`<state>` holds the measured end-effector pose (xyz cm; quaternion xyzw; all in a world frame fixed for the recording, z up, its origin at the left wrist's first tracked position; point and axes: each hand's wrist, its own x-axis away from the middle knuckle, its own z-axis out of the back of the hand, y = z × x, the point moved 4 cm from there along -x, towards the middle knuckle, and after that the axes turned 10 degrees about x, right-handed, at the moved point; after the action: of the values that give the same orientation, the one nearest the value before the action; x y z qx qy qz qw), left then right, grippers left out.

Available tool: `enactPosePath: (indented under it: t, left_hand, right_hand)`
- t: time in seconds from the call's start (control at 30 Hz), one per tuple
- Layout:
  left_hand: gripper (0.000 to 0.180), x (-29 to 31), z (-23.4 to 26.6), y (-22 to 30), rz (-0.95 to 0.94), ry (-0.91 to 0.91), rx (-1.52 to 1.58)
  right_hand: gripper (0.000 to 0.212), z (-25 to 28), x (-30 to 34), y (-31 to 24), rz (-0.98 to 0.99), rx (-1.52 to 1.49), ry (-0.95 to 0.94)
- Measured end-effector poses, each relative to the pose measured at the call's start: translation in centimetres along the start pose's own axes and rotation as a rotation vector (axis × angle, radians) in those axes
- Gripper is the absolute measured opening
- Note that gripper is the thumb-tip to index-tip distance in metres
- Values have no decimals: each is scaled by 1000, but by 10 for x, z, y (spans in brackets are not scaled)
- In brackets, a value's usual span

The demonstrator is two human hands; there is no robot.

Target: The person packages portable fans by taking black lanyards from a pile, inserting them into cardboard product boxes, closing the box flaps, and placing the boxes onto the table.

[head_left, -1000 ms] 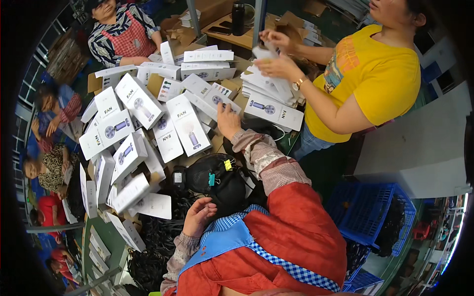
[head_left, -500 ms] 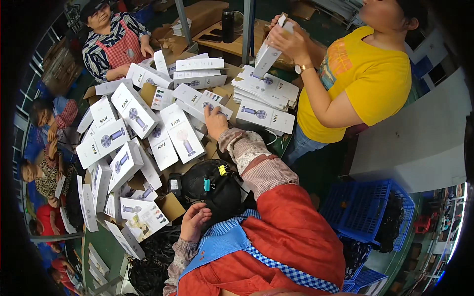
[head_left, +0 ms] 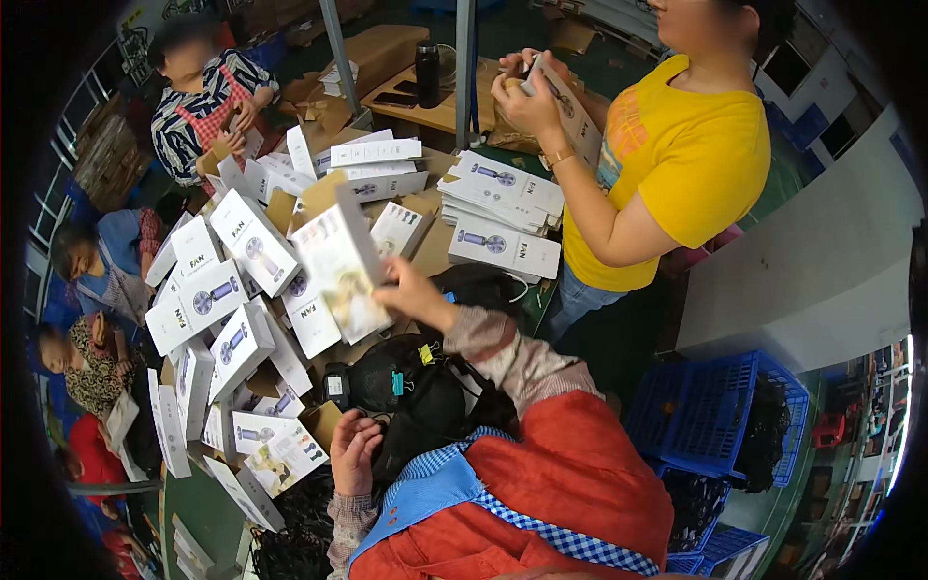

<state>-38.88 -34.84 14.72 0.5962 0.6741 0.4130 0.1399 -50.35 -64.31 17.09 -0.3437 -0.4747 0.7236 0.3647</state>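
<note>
One box is held in my right grip (far end open); left of it a pile lies unheld; my left grip curls loosely, empty.

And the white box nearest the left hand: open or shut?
Open: the white box shows brown inner cardboard at its end near the left hand. Whether it holds anything, I cannot tell.

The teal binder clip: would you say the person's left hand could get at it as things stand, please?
Probably yes: the left hand looks empty and is close by, and the teal binder clip sits uncovered on the black item, nothing visibly blocking it.
</note>
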Motion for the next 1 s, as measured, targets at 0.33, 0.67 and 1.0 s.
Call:
enactPosePath:
  t: [0.33,0.67,1.0]
  left_hand:
    - [58,8,14,1,-84,133,238]
    - [63,25,30,-4,-113,154,51]
    - [77,33,14,-7,-62,68,-127]
  right_hand:
    - [58,-87,117,-32,-2,-327,-575]
    - [15,-34,70,-106,-22,-410,-143]
    - [14,-88,36,-160,-2,-564,-492]
